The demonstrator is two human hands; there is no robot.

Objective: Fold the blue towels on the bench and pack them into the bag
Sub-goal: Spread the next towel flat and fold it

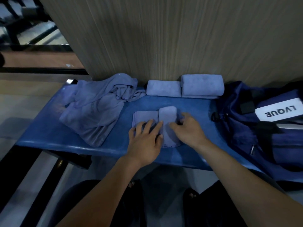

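Note:
A small blue towel (167, 118) lies partly folded at the middle of the blue bench (49, 128), its right part doubled over into a thick strip. My left hand (146, 138) presses flat on the towel's left part with straight fingers. My right hand (186, 126) rests on the folded strip, thumb and fingers curled round its right edge. Two folded towels (164, 88) (202, 86) stand side by side against the wall. A loose heap of unfolded towels (96, 108) lies at the bench's left. The dark blue bag (255, 122) sits at the right end.
A ribbed beige wall (164, 38) rises right behind the bench. The bag bears a white label (278, 111) reading LVQUE. The bench's front edge runs just below my hands, with my knees beneath it. Floor and dark rails lie to the left.

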